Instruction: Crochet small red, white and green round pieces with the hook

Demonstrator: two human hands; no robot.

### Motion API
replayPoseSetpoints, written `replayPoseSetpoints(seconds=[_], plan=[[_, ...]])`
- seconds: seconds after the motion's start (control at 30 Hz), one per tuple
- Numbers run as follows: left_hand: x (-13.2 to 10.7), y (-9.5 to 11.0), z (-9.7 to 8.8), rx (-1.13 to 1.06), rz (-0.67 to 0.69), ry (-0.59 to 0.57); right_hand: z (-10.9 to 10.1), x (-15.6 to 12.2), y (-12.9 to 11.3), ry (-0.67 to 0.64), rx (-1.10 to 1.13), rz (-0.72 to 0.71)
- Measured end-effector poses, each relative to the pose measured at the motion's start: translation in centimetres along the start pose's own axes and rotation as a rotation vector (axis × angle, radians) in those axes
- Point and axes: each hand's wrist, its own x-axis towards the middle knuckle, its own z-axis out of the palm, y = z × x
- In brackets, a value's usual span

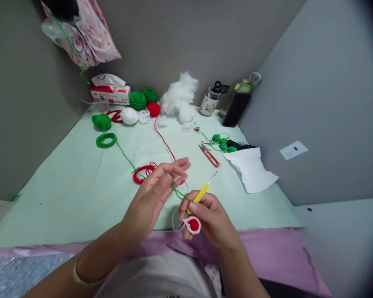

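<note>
My right hand [213, 213] is closed on a yellow-handled crochet hook [201, 193], its metal tip pointing up and away. The same hand holds a small crocheted piece [193, 224], red in the middle with a white edge. White yarn tails hang beside it. A green yarn strand [180, 193] runs from my right fingers toward my left hand [157, 192]. That left hand is raised over the table with its fingers stretched out. Whether the strand touches its fingers is hard to see. Just behind it lies a red yarn ring [138, 175], partly covered by the hand.
Orange thread snips [209, 155] and a white paper sheet [251, 169] lie to the right. Green yarn balls [138, 100], a red ball [153, 109], white stuffing [178, 97] and a tissue box [110, 93] stand at the back. A phone [236, 109] leans against a bottle [244, 85].
</note>
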Motion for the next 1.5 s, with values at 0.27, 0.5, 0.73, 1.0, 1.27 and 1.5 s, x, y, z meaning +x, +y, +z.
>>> replayPoseSetpoints(seconds=[0.27,0.5,0.73,1.0,1.27,1.5], plan=[[0.6,-1.1,-1.5,0.82,0.429,-0.085,-0.4,0.1,-0.3,0.023,-0.055,0.003],[0.3,-0.7,-0.2,-0.021,-0.202,0.122,-0.3,0.3,0.4,0.071,-0.12,-0.079],[0.7,-1.2,-1.4,0.155,-0.08,0.306,0.2,0.0,-0.5,0.215,-0.172,-0.378],[0.5,-1.4,-0.4,0.142,-0.14,0.15,0.6,0.0,-0.3,0.316,-0.432,-0.742],[1.0,-0.4,-0.8,0.103,-0.091,0.153,0.4,0.2,-1.1,0.342,-0.475,-0.741],[0.4,-1.6,1.2,-0.065,-0.181,0.183,0.6,0.7,1.2,0.376,-1.0,-1.001]])
